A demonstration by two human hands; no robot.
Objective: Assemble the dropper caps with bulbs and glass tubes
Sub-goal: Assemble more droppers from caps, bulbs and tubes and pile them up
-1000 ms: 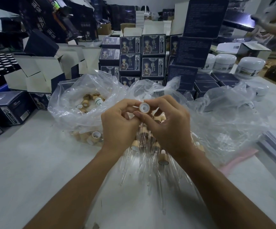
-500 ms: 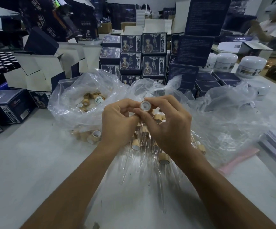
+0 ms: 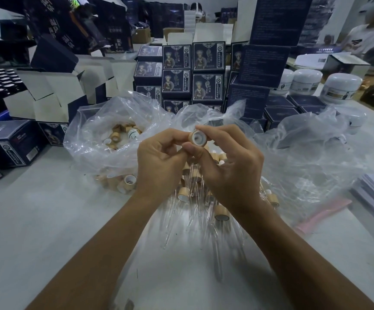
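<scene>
Grey tabletop (image 3: pixel 36 220) fills my view at six o'clock, and both forearms reach up over it toward the centre. Just beyond the wrists lies a loose heap of clear glass dropper tubes with tan wooden collars (image 3: pixel 204 198), spread on clear plastic sheeting. Above that heap my right hand (image 3: pixel 230 166) pinches a round tan wooden cap with a white inner liner (image 3: pixel 197 138) between thumb and forefinger, its open side turned toward me. My left hand (image 3: pixel 159 159) meets it from nine o'clock, fingers curled in, forefinger tip touching the cap's edge; whether it holds anything of its own I cannot tell. At ten o'clock a crumpled clear plastic bag (image 3: pixel 105 139) holds more tan caps. Farther off, at twelve o'clock, dark blue printed cartons (image 3: pixel 195 72) stand stacked, with white round jars (image 3: pixel 307 80) at two o'clock.
</scene>
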